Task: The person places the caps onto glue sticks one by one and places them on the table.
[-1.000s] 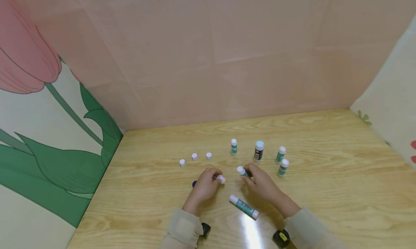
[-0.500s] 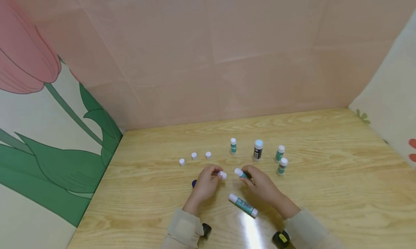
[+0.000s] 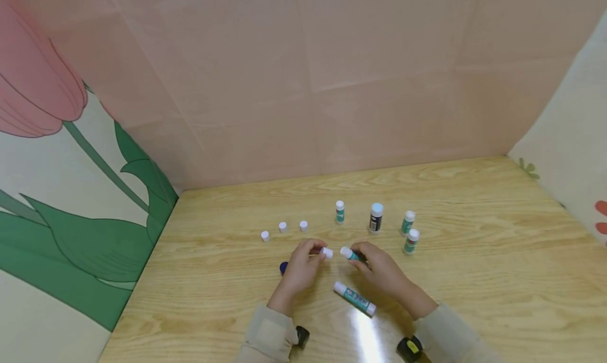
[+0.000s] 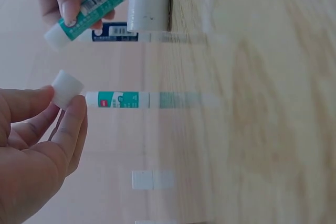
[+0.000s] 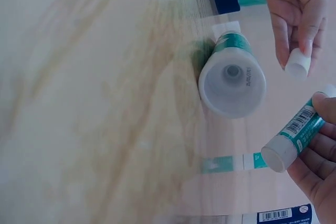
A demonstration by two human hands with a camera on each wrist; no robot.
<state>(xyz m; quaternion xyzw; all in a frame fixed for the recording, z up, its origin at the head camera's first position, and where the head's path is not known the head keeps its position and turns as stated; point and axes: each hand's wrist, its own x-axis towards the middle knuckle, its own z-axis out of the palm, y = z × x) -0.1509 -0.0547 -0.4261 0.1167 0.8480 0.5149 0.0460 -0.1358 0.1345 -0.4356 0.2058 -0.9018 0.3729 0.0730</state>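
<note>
Between thumb and fingers, my left hand [image 3: 301, 265] pinches a small white cap [image 4: 67, 88]. My right hand [image 3: 381, 268] grips a green glue stick [image 4: 95, 8] with a barcode label, tilted so that its white upper end points toward the cap. Cap and glue stick are apart, with a small gap between them in the head view. A larger green glue stick [image 3: 354, 300] lies on its side in front of the hands. Partly hidden behind my left hand is a dark blue cap [image 3: 283, 268].
Beyond the hands, several glue sticks stand upright: a green one [image 3: 340, 213], a dark blue one [image 3: 375, 221] and a pair of green ones [image 3: 411, 242] at the right. White caps [image 3: 283, 227] stand in a loose row at the left on the wooden table [image 3: 199, 278].
The cap in my left hand has moved slightly right and up and turned. The glue stick in my right hand has shifted a little left, so the gap between them is narrower.
</note>
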